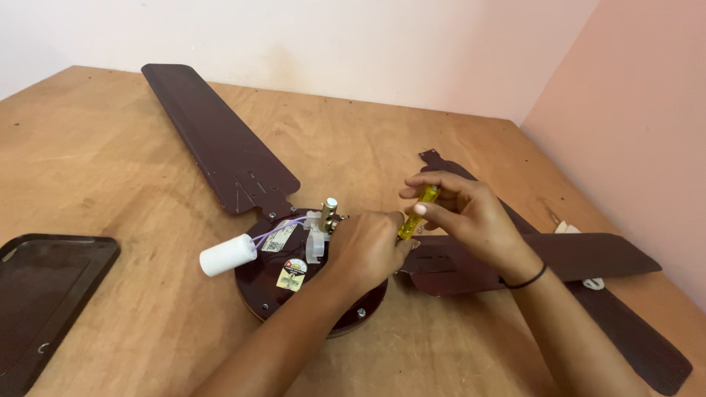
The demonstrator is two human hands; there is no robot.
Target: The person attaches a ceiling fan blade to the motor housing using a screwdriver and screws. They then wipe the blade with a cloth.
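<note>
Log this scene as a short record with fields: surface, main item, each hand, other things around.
surface: wooden table set against pale walls
main item: dark brown ceiling fan motor lying on the table, a blade attached at its upper left, a brass shaft standing up from its middle
right hand: holds a yellow-handled screwdriver, pointing down towards the motor's edge
left hand: rests on the motor beside the screwdriver's lower end
wiring: white capacitor on purple wires, left of the motor
other things: two more blades at right; dark tray at left edge

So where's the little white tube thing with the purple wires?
In the head view, the white cylinder lies left of the fan motor, just beyond its edge on the wooden table, left of the left hand.
</note>
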